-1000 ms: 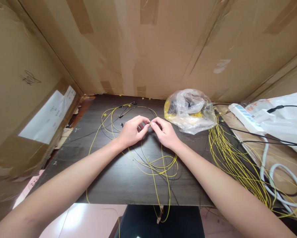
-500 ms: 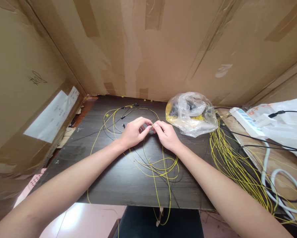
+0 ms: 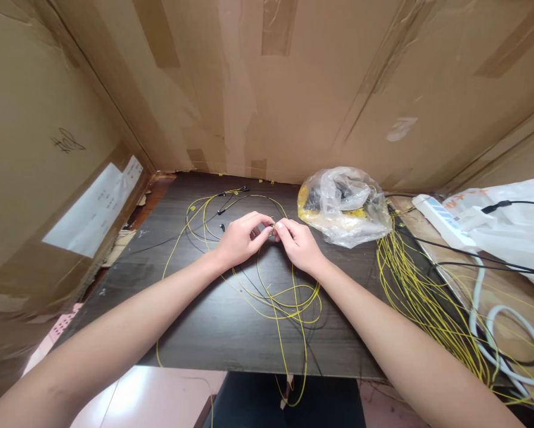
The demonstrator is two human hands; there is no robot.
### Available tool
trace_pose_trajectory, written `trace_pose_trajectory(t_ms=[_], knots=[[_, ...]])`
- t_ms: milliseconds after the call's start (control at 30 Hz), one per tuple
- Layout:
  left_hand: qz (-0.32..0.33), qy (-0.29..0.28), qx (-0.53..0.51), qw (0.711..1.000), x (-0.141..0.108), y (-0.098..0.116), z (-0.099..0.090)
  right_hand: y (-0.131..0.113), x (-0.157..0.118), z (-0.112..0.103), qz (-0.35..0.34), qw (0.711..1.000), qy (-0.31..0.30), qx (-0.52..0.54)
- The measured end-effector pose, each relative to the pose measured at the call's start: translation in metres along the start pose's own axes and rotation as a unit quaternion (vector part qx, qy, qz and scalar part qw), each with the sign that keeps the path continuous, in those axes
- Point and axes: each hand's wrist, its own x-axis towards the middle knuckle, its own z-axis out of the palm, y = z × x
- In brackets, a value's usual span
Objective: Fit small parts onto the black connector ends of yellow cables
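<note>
Frame centre: left hand [image 3: 240, 239] & right hand [image 3: 299, 244] both pinched on the yellow wire [image 3: 267, 294] end above the tabletop [image 3: 191, 321]; best w/ short grip, slack kept loose

A single camera, worn on the person's head, looked forward and down along both forearms, with the left hand [image 3: 240, 239] and right hand [image 3: 299, 245] meeting near the middle of the frame, at arm's length from the lens. Beyond the hands its view ended at a cardboard wall [image 3: 294, 89]; to their left another cardboard panel [image 3: 35, 148] closed the side. The near edge of the dark tabletop [image 3: 213, 333] crossed below the hands. No second view overlapped it.
</note>
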Motion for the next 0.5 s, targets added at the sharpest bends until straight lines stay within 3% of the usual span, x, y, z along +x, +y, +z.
trace_pose_trajectory(t_ms=[500], knots=[[-0.002,-0.001,-0.005,1.0,-0.0005,0.0023,0.0008,-0.0039,-0.0004,-0.0019,0.01,1.0,0.005,0.006]])
